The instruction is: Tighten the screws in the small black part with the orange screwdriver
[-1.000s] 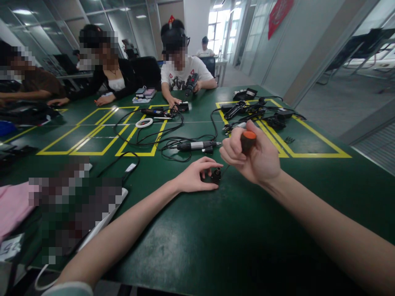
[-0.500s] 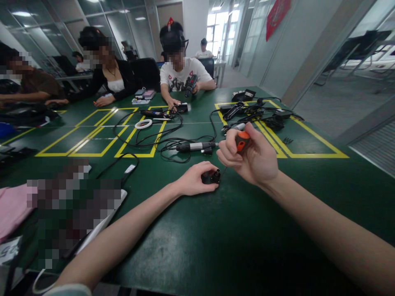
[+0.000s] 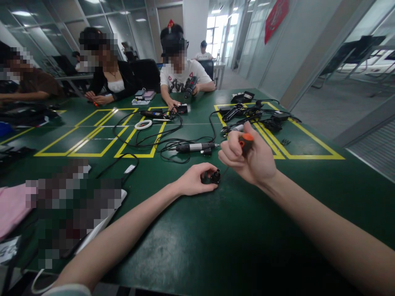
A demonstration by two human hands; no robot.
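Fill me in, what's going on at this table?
A person's left hand pins a small black part on the green table. The right hand grips an orange-and-black screwdriver, shaft angled down at the part; contact is unclear. A cabled tool lies just beyond, and other people sit across the table.

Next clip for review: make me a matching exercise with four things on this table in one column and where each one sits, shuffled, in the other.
Things
1. screwdriver
2. small black part
3. white ring
4. corded tool

Places
A. on the green table, in the fingers of the left hand
B. farther up the table, by a yellow taped box
C. gripped in the right hand
D. lying untouched just beyond both hands

Pairs: 1-C, 2-A, 3-B, 4-D
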